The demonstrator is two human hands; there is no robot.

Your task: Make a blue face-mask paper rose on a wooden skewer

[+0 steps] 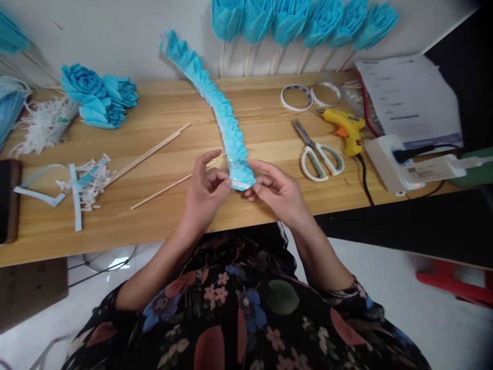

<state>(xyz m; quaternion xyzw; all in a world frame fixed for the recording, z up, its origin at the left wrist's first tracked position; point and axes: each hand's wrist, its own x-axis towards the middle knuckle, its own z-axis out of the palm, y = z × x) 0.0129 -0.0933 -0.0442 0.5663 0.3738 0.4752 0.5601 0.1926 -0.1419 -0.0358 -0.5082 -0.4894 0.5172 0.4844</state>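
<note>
A long strip of folded blue material [215,100] stretches across the table, its pleats overlapping in a row and its far end curling up at the wall. Both hands pinch its near end, one at each side. My left hand [206,187] is closed on the left edge, thumb and forefinger together. On the right edge, my right hand [275,190] grips with the thumb and fingertips. A pale band lies across the strip's near end between the hands. Just left of my left hand lies a thin wooden stick [162,191], partly hidden behind it.
Scissors [318,151], a yellow glue gun [346,128], tape rolls [296,97] and a power strip [396,164] lie at right. Finished blue flowers [292,20] stand along the wall; more flowers [96,95] lie left, near paper scraps [87,180] and a phone [8,200].
</note>
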